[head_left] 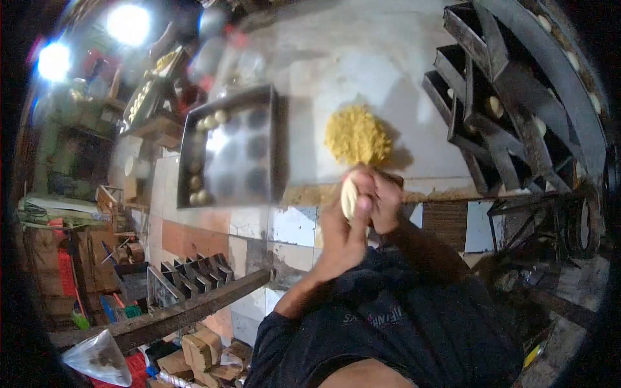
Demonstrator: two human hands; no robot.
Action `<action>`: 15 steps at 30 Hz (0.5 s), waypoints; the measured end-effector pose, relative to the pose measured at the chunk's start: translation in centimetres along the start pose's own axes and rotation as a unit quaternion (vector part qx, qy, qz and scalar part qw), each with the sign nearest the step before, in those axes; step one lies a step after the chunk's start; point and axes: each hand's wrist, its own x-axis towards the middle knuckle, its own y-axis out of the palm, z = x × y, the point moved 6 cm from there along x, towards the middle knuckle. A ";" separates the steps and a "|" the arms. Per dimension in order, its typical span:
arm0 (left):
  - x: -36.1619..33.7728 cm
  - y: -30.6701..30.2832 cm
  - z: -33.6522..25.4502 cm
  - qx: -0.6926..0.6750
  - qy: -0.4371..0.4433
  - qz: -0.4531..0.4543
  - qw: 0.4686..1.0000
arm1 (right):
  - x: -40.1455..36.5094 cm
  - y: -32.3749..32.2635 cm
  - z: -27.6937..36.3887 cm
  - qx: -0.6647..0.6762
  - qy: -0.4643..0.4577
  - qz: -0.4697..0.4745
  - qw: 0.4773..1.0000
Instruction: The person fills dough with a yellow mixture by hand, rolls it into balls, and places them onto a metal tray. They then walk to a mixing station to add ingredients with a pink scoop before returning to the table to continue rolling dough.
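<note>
My left hand [343, 236] is closed around a pale piece of dough [350, 198], its thumb pressed on the front. Right beside it, my right hand [384, 199] is closed against the same dough from the other side, its fingertips partly hidden. Both hands are over the table's front edge. Just beyond them a heap of yellow crumbly filling [358, 136] lies on the pale tabletop [323, 77]. To the left, a dark square tray [276, 149] holds several small round dough balls [221, 116] along its left and top sides.
Stacked metal tins [475, 103], some with pale pieces inside, fill the right side. Another person's arm [162, 42] shows at the upper left near a tray [147, 97]. A beam [194, 307], more tins [197, 275] and cardboard boxes [197, 349] are at lower left.
</note>
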 end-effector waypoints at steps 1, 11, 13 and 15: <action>-1.1 -2.3 0.9 0.022 -0.031 -0.011 0.999 | 0.1 2.2 -0.3 -0.022 -0.006 0.040 0.999; -6.1 -9.4 9.6 -0.378 -0.199 -0.070 0.901 | -3.3 10.1 -1.8 0.026 0.144 0.221 0.964; -5.8 -9.7 11.3 -0.438 -0.270 -0.048 0.856 | -1.8 8.5 -4.0 -0.037 0.098 0.260 0.960; -4.9 -9.9 11.2 -0.403 -0.278 -0.046 0.871 | 1.4 4.4 -7.5 -0.132 0.145 0.193 0.961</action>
